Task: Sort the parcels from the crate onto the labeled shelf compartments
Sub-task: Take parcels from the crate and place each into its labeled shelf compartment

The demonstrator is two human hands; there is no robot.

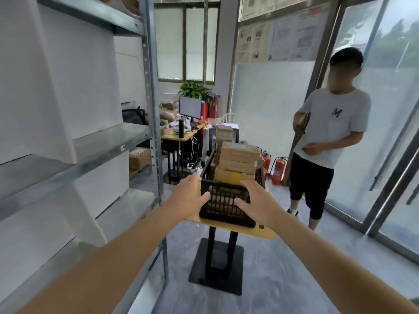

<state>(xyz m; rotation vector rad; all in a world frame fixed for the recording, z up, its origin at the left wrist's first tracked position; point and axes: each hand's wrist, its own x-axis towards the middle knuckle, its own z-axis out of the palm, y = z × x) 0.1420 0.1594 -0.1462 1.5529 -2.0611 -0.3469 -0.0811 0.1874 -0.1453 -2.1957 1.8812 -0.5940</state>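
A black plastic crate [223, 203] stands on a small yellow-topped table [260, 231] straight ahead. Brown cardboard parcels [239, 156] are stacked in it, rising above its rim. My left hand [189, 197] is stretched out at the crate's near left corner, fingers straight, thumb across the front wall. My right hand [255, 200] is spread over the near right corner, fingers on the rim, thumb on the front wall. Neither hand holds a parcel. A grey metal shelf unit [108, 141] with white dividers fills the left side.
A person in a white T-shirt [328, 132] stands to the right of the table by the glass wall. Behind the crate are a cluttered desk with a monitor [190, 107], more boxes and red fire extinguishers [278, 171]. The table's black base [217, 266] sits on the floor.
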